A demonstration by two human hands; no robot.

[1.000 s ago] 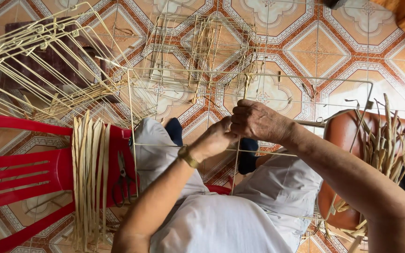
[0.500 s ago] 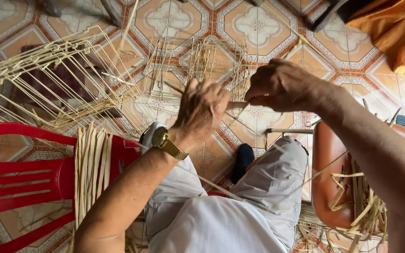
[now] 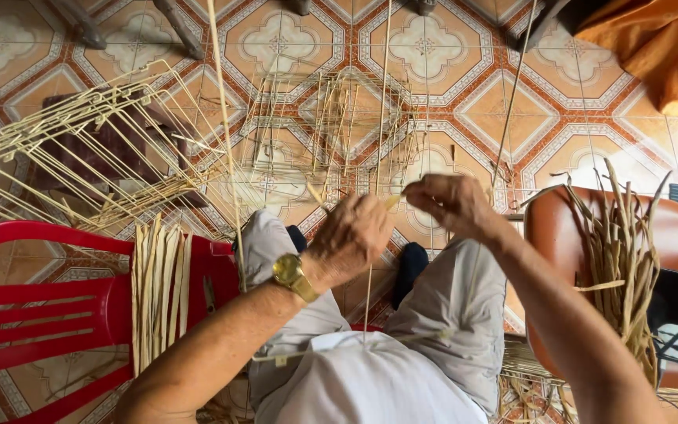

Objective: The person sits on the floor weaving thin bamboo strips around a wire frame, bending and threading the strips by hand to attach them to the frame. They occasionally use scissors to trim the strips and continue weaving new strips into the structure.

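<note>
My left hand [image 3: 356,238], with a gold wristwatch [image 3: 292,275] on the wrist, is closed around thin pale cane strips in front of my knees. My right hand [image 3: 450,204] pinches the end of a pale strip [image 3: 392,202] just to the right of the left hand. Both hands work at the near side of a small open frame of thin cane rods [image 3: 339,129] that rises above my lap. Long single rods [image 3: 225,133] stick up from the frame toward the camera.
A larger cane frame [image 3: 80,149] lies on the patterned tile floor at the left. A red plastic chair [image 3: 33,298] carries a bundle of flat pale strips [image 3: 158,283]. A brown chair [image 3: 668,235] at the right holds darker strips [image 3: 617,251]. Orange cloth [image 3: 653,47] hangs top right.
Both hands have dropped lower and come closer together over my knees. The view has tilted, so the red chair and the brown chair show more fully.
</note>
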